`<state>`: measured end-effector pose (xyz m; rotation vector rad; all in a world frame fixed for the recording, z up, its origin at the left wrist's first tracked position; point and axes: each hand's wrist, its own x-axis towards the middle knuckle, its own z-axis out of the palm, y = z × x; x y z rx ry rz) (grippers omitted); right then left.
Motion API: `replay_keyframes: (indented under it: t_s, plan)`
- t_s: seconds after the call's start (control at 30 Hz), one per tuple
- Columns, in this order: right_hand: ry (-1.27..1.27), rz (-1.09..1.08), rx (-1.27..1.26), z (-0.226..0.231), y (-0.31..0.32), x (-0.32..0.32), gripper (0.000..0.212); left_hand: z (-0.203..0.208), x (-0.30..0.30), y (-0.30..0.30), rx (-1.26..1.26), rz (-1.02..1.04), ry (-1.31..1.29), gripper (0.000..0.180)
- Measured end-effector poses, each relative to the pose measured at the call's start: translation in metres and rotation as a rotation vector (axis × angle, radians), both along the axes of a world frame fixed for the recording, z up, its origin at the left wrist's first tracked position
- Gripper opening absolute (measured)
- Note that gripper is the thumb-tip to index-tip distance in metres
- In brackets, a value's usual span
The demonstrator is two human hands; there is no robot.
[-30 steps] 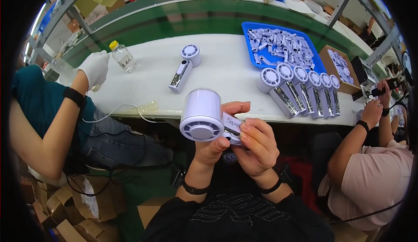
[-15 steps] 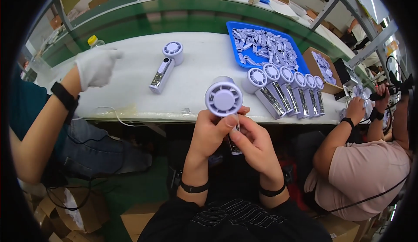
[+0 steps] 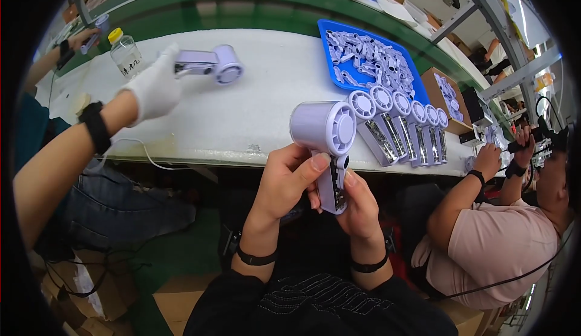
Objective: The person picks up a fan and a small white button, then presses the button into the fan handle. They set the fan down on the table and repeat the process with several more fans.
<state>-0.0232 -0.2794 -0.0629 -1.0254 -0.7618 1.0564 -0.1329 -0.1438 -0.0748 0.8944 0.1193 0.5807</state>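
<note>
In front of me, a lavender handheld fan is held up, its round head turned to the right and its handle open, showing a dark circuit board. My left hand is closed around the handle just under the head. On the other side my right hand is closed, pinching a narrow lavender cover piece with a dark oval opening against the handle's edge. Whether that piece is seated cannot be told. Right of it, several similar fans lie in a row with their boards exposed.
A co-worker's white-gloved hand holds another fan over the white table. A blue tray of small lavender parts and a cardboard box stand at the back right. A clear yellow-capped bottle stands left. Another person sits right.
The fan in my hands has turned, its head now facing right and its open handle showing. The co-worker's gloved hand has picked up the fan from the table and moved it left.
</note>
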Motion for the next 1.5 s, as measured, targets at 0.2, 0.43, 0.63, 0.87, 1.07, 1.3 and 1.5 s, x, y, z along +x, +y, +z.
replay_keyframes:
  t_s: [0.2, 0.43, 0.63, 0.87, 1.07, 1.3, 1.5]
  plan:
    - [-0.025, 0.05, -0.01, -0.001, -0.006, 0.003, 0.053, 0.002, 0.002, -0.008, 0.034, 0.031, 0.068, 0.039]
    - [-0.204, -0.006, -0.049, -0.001, -0.018, -0.004, 0.05, 0.004, 0.006, -0.023, 0.352, 0.279, 0.181, 0.03]
    - [-0.23, -0.001, 0.024, -0.001, -0.016, -0.008, 0.054, -0.002, 0.006, -0.021, 0.262, 0.208, 0.053, 0.049]
    - [-0.132, -0.065, -0.093, 0.003, -0.014, -0.004, 0.054, -0.007, 0.006, -0.013, 0.124, 0.016, 0.21, 0.073]
    - [-0.287, 0.002, -0.054, 0.032, -0.01, 0.004, 0.043, -0.008, 0.014, -0.028, -0.32, 0.065, -0.326, 0.113]
    - [-0.904, -0.388, 0.149, 0.035, 0.006, -0.014, 0.033, -0.008, 0.017, -0.032, -0.097, 0.561, -0.278, 0.118]
    - [-0.351, -0.318, 0.101, 0.02, 0.002, -0.023, 0.039, -0.01, 0.01, -0.029, -0.088, 0.442, -0.328, 0.115]
